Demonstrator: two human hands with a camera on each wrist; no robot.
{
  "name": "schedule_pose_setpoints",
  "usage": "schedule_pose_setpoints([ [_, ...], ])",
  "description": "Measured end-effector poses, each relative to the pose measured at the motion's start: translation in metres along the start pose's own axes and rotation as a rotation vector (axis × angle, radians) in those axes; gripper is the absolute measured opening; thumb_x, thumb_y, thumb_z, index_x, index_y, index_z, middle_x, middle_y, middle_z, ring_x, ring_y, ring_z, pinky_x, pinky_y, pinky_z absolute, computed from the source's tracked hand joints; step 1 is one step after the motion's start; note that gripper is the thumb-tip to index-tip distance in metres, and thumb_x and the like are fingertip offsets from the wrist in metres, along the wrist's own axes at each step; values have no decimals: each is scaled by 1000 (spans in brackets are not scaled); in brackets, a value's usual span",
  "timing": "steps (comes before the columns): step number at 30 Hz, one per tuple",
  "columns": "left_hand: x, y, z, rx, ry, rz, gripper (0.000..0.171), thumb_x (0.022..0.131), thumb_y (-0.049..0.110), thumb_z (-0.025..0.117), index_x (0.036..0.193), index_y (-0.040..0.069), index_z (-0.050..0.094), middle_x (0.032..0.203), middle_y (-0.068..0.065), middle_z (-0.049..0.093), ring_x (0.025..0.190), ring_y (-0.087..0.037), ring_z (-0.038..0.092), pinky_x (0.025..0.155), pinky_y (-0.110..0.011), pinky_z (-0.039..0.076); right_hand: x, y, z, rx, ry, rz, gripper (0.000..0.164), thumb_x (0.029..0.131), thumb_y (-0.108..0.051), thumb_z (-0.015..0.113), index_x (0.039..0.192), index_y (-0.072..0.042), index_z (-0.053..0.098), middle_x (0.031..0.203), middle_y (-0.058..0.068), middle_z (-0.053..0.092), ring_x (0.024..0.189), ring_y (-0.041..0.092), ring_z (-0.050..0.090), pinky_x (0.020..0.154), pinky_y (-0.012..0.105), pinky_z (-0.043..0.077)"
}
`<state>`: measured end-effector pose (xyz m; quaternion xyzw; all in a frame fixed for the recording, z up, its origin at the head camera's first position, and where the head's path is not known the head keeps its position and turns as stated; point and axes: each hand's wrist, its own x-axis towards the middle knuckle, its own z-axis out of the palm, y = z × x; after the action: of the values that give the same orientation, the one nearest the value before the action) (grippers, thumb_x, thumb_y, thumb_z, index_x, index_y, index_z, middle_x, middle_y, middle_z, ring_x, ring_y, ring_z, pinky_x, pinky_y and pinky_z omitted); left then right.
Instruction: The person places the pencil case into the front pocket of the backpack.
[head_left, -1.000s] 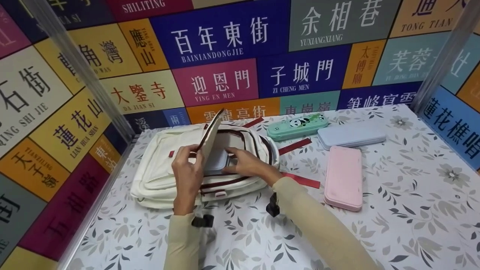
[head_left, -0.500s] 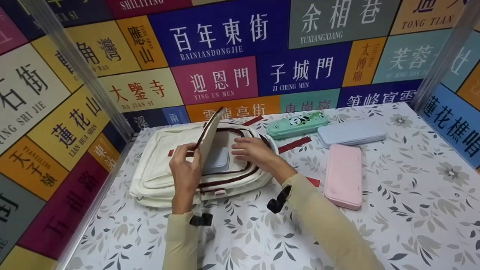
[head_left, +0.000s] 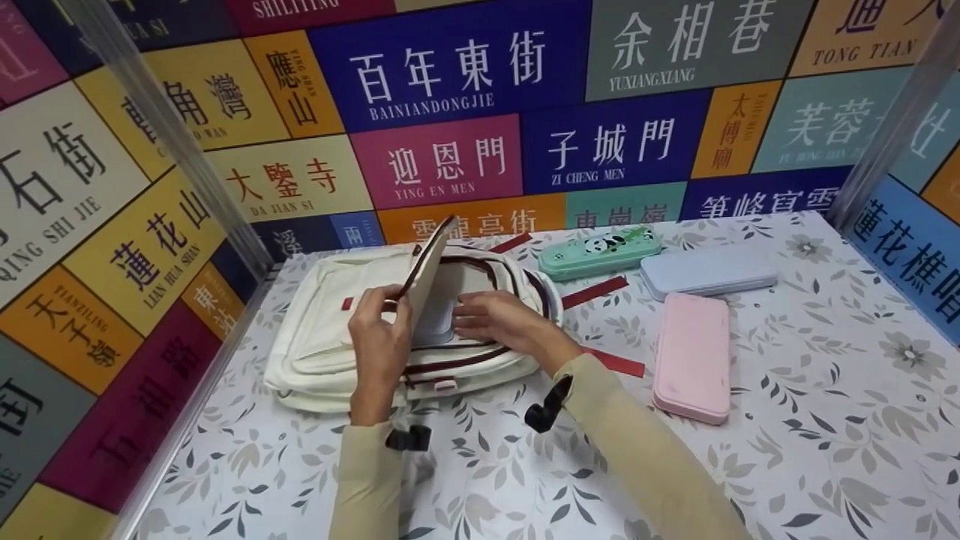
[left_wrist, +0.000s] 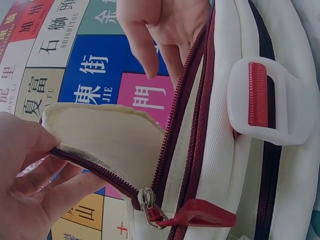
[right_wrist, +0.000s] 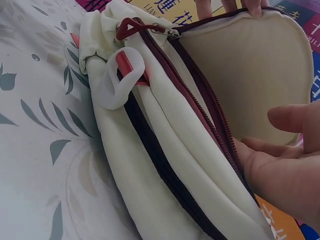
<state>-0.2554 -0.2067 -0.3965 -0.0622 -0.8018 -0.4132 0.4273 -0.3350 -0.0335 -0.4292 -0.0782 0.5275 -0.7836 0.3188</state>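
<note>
A cream backpack (head_left: 315, 300) with dark red zippers lies on the table, its front compartment unzipped. My left hand (head_left: 381, 337) pinches the edge of the raised flap (head_left: 427, 262), holding it up and to the left. Inside the opening lies a light blue case (head_left: 433, 322), partly covered by the flap and my right hand (head_left: 499, 322). That right hand reaches over the opening with its fingers extended and thumb apart, fingertips close by the case. A red zipper pull (left_wrist: 205, 213) hangs by the opening in the left wrist view.
To the right lie a green panda pencil case (head_left: 600, 252), a pale blue case (head_left: 709, 271) and a pink case (head_left: 691, 356). Red straps (head_left: 595, 292) stick out beside the bag. Sign-covered walls (head_left: 450, 90) stand behind and left of the floral tabletop (head_left: 480, 480).
My right hand lifted off the case in the bag, moving up and right, then came back slightly down and left over the opening. My left hand keeps holding the flap.
</note>
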Motion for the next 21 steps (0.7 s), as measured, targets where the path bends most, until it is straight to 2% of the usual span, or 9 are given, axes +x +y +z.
schedule_pose_setpoints([
  [4, 0, 1, 3, 1, -20, -6, 9, 82, 3, 60, 89, 2, 67, 83, -12, 63, 73, -22, 60, 66, -33, 52, 4, 3, 1, 47, -12, 14, 51, 96, -16, 41, 139, 7, 26, 140, 28, 36, 126, 41, 40, 104, 47, 38],
  [8, -2, 0, 3, 1, -23, -6, 9, 82, 3, 60, 88, 2, 67, 83, -12, 63, 74, -22, 60, 67, -31, 52, 10, 7, 1, 80, -67, 30, 58, 99, -31, 33, 140, 8, 21, 144, 27, 28, 130, 40, 36, 105, 48, 36],
  [12, -3, -2, 2, -11, -14, -8, 9, 82, 2, 60, 88, 2, 67, 83, -12, 63, 74, -22, 60, 67, -35, 52, 13, 10, 1, 138, -107, 43, 69, 98, -44, 23, 142, 7, 12, 147, 29, 19, 133, 40, 29, 107, 48, 33],
  [17, -2, -2, 1, -12, -20, -14, 9, 83, 3, 59, 88, 2, 67, 83, -12, 63, 73, -22, 61, 66, -37, 52, 11, 8, -1, 212, -99, 58, 70, 97, -48, 21, 143, 5, 14, 146, 29, 23, 133, 40, 31, 107, 48, 33],
  [21, 0, -4, -2, -13, -15, -24, 9, 82, 2, 60, 87, 2, 67, 83, -12, 63, 72, -23, 61, 66, -40, 52, 5, 0, -5, 192, -126, 52, 71, 97, -49, 22, 143, 3, 14, 147, 27, 23, 134, 38, 30, 109, 47, 31],
])
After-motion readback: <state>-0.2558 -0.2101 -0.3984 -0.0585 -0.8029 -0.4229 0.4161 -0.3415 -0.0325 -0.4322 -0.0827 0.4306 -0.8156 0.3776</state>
